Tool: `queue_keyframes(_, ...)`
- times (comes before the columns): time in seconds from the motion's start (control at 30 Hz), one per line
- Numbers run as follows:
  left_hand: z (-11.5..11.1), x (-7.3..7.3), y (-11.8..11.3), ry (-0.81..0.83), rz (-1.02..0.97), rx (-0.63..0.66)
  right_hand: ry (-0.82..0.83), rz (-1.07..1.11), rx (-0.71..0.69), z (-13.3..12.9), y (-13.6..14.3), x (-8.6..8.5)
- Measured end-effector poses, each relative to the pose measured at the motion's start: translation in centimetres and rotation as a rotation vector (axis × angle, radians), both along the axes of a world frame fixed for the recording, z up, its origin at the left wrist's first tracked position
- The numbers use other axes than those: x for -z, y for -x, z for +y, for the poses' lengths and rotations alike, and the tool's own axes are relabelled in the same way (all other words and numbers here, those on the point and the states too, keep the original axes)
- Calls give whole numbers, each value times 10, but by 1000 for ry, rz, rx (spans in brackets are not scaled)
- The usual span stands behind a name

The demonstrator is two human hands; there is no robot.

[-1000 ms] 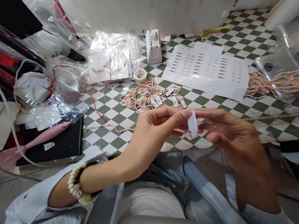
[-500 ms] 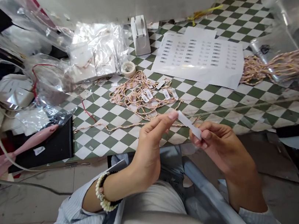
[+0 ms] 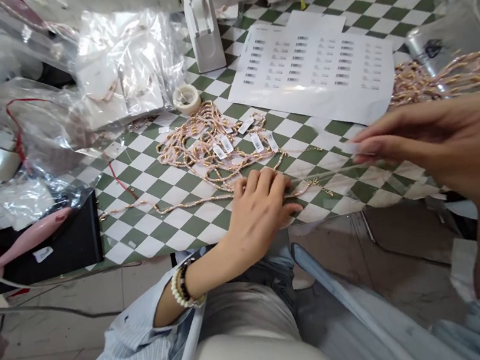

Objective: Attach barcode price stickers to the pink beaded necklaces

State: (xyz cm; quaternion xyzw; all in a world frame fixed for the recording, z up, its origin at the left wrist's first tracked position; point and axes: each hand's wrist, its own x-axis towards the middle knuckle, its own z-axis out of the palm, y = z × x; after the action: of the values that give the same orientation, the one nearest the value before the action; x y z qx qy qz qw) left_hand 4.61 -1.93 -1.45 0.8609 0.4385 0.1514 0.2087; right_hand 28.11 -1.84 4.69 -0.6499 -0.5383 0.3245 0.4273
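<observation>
My left hand lies palm down at the near edge of the table, fingers slightly apart, over a single pink and gold bead necklace. Whether its fingertips grip the strand cannot be told. Raised above the table on the right, my right hand pinches a small white label between thumb and finger. Only the label's tip shows. Beyond my left hand is a heap of bead necklaces, several with white barcode tags. A chain end shows just right of my left hand.
A sheet of barcode labels lies at the back right, beside more bead strands. Behind the heap are a tape roll, a tape dispenser and clear plastic bags. A pink-handled tool rests on a black board at left.
My left hand has let go of the white label and come down onto the table over the necklace. My right hand has moved right and up with the label. The view has shifted slightly.
</observation>
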Motion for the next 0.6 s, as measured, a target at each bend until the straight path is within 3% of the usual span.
queue_keyframes(0.1,2,9,-2,-17,-15,52,82,-179,-377,30,-4,3)
queue_keyframes(0.2,5,-3,16,147,-176,171,299,-74,-558,51,-2,13)
queue_keyframes(0.27,7,-16,31,294,-259,197,489,116,-595,61,3,21)
queue_keyframes(0.33,10,-28,45,341,-261,187,599,304,-614,70,9,27)
queue_keyframes(0.5,20,-42,61,373,-175,255,669,525,-518,86,28,28)
queue_keyframes(0.6,25,-45,64,387,-139,309,704,514,-534,93,39,24)
